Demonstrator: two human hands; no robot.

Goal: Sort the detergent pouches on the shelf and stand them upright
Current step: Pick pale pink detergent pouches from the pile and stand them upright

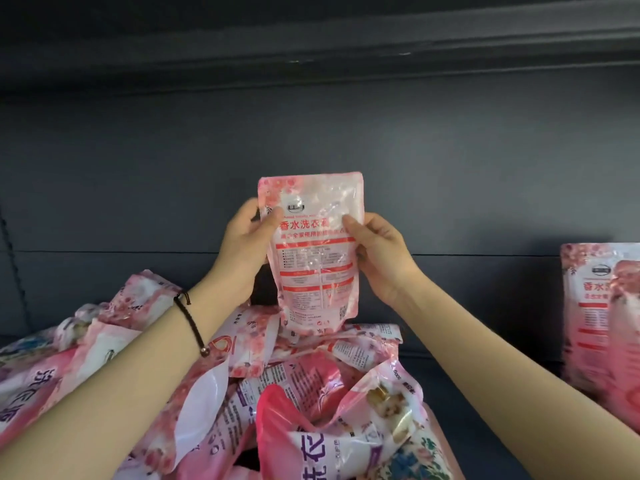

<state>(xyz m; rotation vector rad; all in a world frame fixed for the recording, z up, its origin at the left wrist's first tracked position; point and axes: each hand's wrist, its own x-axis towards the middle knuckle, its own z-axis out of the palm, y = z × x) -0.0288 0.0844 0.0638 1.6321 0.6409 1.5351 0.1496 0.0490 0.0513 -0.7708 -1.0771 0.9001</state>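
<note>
A pink detergent pouch (313, 258) with red and white print is held upright above the pile, its printed back facing me. My left hand (247, 237) grips its left edge, thumb on the face. My right hand (377, 251) grips its right edge the same way. Below lies a jumbled pile of pink pouches (263, 386), flat and overlapping. At the right edge of the shelf stand two upright pink pouches (602, 320), one in front of the other.
The dark shelf back wall (346, 140) rises behind the pouch. A strip of bare dark shelf floor (485, 372) shows between the pile and the standing pouches. The shelf above (311, 46) overhangs. A dark cord bracelet (190, 320) circles my left wrist.
</note>
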